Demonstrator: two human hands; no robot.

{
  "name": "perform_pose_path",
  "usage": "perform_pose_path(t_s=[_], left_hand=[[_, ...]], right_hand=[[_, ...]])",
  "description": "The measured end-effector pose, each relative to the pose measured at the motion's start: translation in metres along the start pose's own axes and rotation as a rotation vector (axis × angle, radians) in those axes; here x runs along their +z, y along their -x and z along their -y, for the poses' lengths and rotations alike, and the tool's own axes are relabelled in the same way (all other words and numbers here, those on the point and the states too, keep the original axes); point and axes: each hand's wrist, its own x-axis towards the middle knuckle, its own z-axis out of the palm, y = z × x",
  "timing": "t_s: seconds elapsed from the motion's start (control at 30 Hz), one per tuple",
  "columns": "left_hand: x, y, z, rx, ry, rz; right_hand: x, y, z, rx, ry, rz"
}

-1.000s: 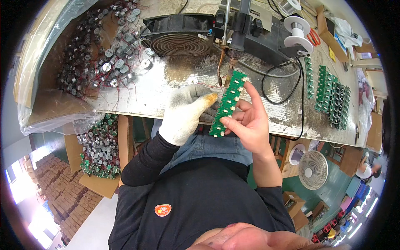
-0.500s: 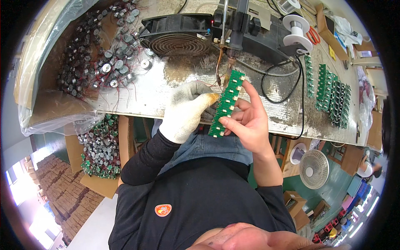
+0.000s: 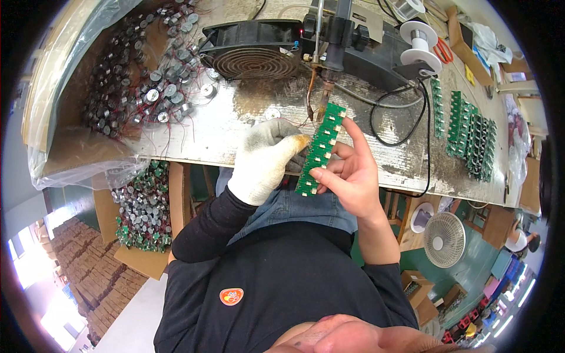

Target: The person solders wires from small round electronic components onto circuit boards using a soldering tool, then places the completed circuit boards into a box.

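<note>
Green circuit strip (image 3: 319,149) held upright at bench edge, top under soldering tip (image 3: 323,94); pinched by bare right hand (image 3: 347,176), steadied by gloved left hand (image 3: 265,157). Finished strips (image 3: 468,135) stacked far right; loose wired parts (image 3: 141,76) heaped far left; judged midway.

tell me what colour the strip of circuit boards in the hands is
Green, with small pale parts; the head view shows the strip best.

A matt knitted cloth glove (image 3: 263,159) is worn; the worktop (image 3: 200,132) is scuffed, stained metal; the circuit strip (image 3: 319,148) looks glossy.
</note>
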Motion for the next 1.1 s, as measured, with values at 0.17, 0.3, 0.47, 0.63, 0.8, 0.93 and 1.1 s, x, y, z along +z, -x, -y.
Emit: perform_pose_path(t_s=[0.17, 0.3, 0.47, 0.63, 0.8, 0.93, 1.1], left_hand=[[0.0, 0.011, -0.007, 0.032, -0.031, 0.02], [-0.018, 0.01, -0.002, 0.393, -0.538, -0.153], [-0.072, -0.005, -0.036, 0.875, -1.048, -0.712], [-0.086, -0.016, -0.059, 0.63, -1.393, -0.652], [-0.08, -0.034, -0.062, 0.371, -1.564, -0.555], [-0.072, -0.023, -0.057, 0.384, -1.563, -0.516], [-0.085, 0.003, -0.025, 0.591, -1.425, -0.566]], right_hand=[[0.003, 0.001, 0.002, 0.023, -0.002, -0.053], [-0.003, -0.002, 0.008, -0.022, 0.049, -0.116], [-0.007, -0.007, 0.006, -0.08, 0.055, -0.109], [-0.006, -0.008, 0.006, -0.112, 0.046, -0.12], [-0.006, -0.008, 0.002, -0.119, 0.042, -0.103], [-0.008, -0.006, 0.002, -0.13, 0.04, -0.104], [-0.007, -0.007, 0.003, -0.116, 0.05, -0.098]])
